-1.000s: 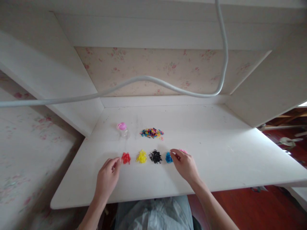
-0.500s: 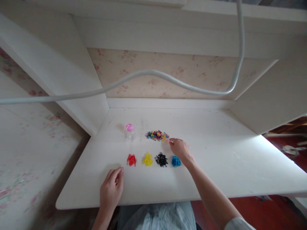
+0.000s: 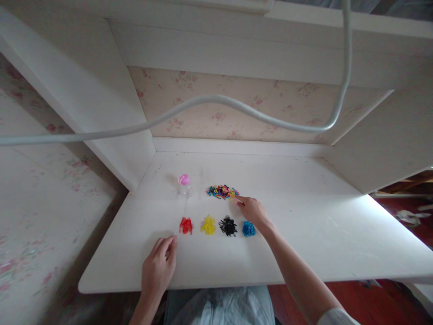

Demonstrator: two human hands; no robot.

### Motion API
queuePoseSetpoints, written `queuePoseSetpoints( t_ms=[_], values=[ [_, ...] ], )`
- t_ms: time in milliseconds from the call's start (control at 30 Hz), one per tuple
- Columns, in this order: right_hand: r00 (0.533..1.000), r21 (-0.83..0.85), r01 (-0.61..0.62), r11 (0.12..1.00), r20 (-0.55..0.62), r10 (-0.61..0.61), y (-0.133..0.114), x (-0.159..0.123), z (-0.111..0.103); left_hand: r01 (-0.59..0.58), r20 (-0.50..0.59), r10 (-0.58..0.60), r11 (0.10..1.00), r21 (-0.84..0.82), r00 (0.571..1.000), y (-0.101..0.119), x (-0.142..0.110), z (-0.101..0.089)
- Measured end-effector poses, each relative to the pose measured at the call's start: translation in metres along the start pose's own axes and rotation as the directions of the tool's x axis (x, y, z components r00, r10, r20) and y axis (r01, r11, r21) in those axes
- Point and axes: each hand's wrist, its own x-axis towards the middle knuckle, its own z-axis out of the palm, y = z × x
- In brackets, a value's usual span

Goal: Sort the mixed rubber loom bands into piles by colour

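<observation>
One mixed-colour pile (image 3: 222,192), frame centre, just below the middle; right hand (image 3: 252,211) at its right edge, index extended, grip unclear. Left hand (image 3: 158,264), lower left: fingers curled together, near red pile (image 3: 186,225).

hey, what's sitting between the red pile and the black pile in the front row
In the head view, the yellow pile lies between the red pile and the black pile, with bare tabletop showing between it and the red one.

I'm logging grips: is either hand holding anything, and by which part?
Left hand: nothing visible. Right hand, fingertips at the mixed pile: too small to tell.
</observation>
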Motion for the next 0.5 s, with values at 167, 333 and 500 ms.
queuePoseSetpoints(
  t_ms=[167,333,500],
  values=[
    [1.000,0.004,0.022,1.000,-0.013,-0.022,-0.0005,-0.0063,-0.0047,0.009,0.016,-0.009,1.000,0.019,1.000,-0.0014,0.0002,0.0020],
    [1.000,-0.008,-0.009,1.000,-0.017,0.008,-0.0014,-0.0101,-0.0076,0.012,0.029,-0.013,0.999,0.033,0.999,-0.0010,-0.0004,0.0023],
    [1.000,-0.026,-0.014,1.000,0.003,0.014,-0.0093,-0.0096,-0.0039,0.000,0.007,0.000,0.999,0.045,1.000,-0.0008,-0.0013,0.0021]
  ],
)
